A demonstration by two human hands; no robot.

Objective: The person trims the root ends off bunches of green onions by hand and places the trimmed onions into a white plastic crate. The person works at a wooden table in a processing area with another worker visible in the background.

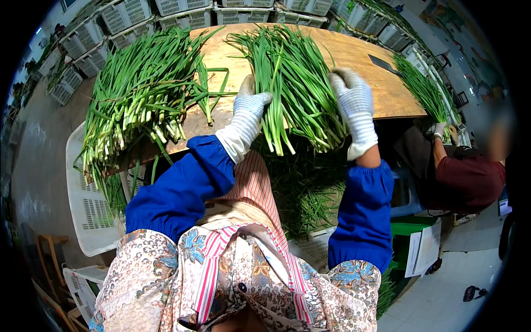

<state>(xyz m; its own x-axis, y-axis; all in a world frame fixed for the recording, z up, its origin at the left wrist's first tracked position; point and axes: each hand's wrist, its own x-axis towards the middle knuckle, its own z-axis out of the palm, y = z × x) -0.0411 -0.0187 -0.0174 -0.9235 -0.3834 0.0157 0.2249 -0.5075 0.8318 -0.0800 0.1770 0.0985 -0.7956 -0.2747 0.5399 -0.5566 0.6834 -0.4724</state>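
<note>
A loose bundle of garlic chives [298, 83] lies on the wooden table board between my gloved hands, its pale cut ends toward me. My left hand [249, 108] rests along its left side, fingers pointing away and thumb stretched over the stems. On the other side my right hand [352, 94] touches the leaves, its fingers slightly bent and not closed around them. Both hands wear white-grey striped gloves. To the left is a large heap of chives [146, 88], with a few loose stalks [204, 94] beside it.
The wooden board [376, 88] carries a dark flat blade [383, 63] at the right. A co-worker [470, 171] handles more chives [423, 86] there. A white crate [91, 205] stands at the lower left; stacked crates [124, 16] line the back. Chive scraps [315, 193] lie below the table.
</note>
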